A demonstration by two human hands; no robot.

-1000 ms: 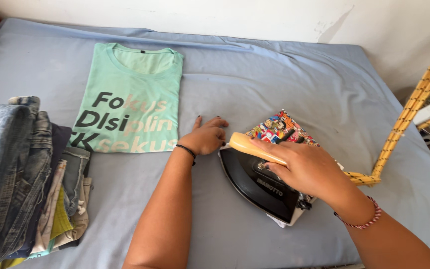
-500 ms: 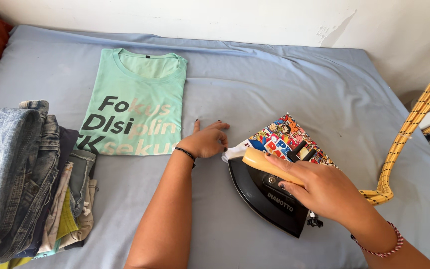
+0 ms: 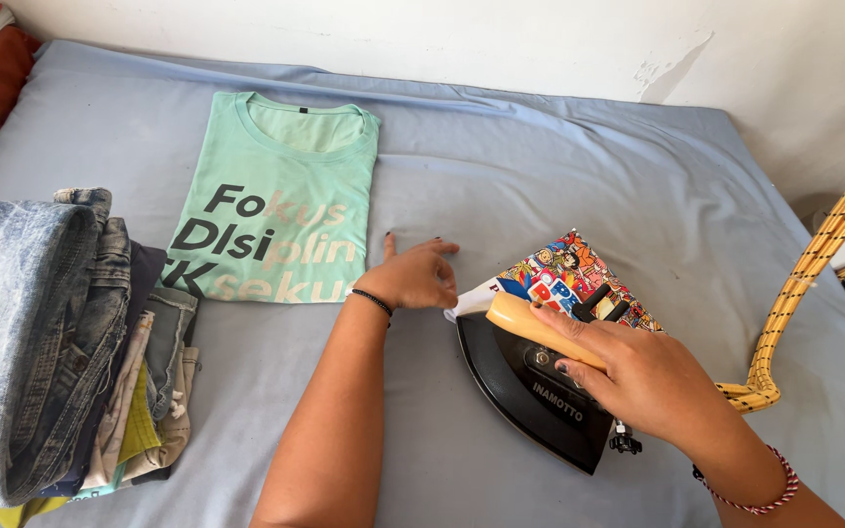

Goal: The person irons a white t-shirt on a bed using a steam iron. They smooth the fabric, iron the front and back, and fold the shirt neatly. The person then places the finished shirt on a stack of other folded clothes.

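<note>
- Wrapped around the yellow handle (image 3: 540,330) of the black clothes iron (image 3: 540,391), the grip of the right hand (image 3: 652,381) is closed, fingers curled over the top and thumb tucked beneath.
- The iron is seen at lower centre-right of the frame, its nose resting on a small cloth with a bright cartoon print (image 3: 569,279) laid on the blue bedsheet (image 3: 559,166).
- The left hand (image 3: 413,277) is laid flat at centre frame, fingers spread and nothing pinched, pressing the sheet just beside the cloth's left corner and the tip of the iron.
- A mint-green T-shirt (image 3: 281,200) is folded at upper left; a stack of folded jeans and other clothes (image 3: 61,342) is piled at the left edge.
- A yellow braided cord (image 3: 814,269) is seen along the right edge, running down behind the right hand.
- A burn is judged possible, since the left fingertips lie so near the soleplate's tip.
- The printed cloth could be scorched or creased if the iron is left resting, or if the soft bed gives under it.
- The cord could snag and jerk the iron.
</note>
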